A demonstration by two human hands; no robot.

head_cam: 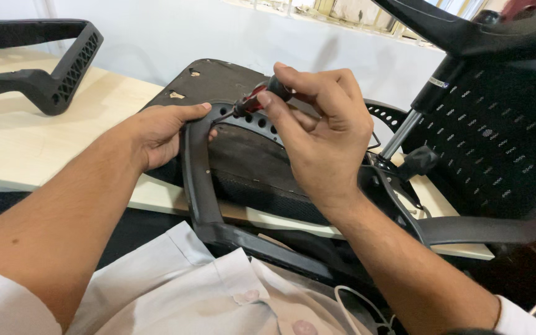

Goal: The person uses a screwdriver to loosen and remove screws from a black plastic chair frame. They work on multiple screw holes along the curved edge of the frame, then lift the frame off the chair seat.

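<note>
An upturned office chair seat is seen lying on a pale wooden table, its dark underside facing up, while two bare hands work at its near edge. A screwdriver with a red and black handle is held in the right hand, the handle pinched between thumb and fingers closed tightly round it, and its thin shaft is angled down and to the left towards the top of a black plastic armrest. The armrest is gripped by the left hand, the thumb laid along its upper bend and the fingers wrapped behind it, just beside the screwdriver's tip. The armrest's curved bar, pierced with a row of round holes, runs across the seat base and down towards the person's lap, where a white shirt is visible. To the right, the chair's mesh backrest is propped upright, with a metal gas cylinder and a black lever knob showing beside it. A second, detached black armrest rests at the far left of the table, well apart from both hands. Whether the screwdriver's tip is seated in a screw cannot be told.
</note>
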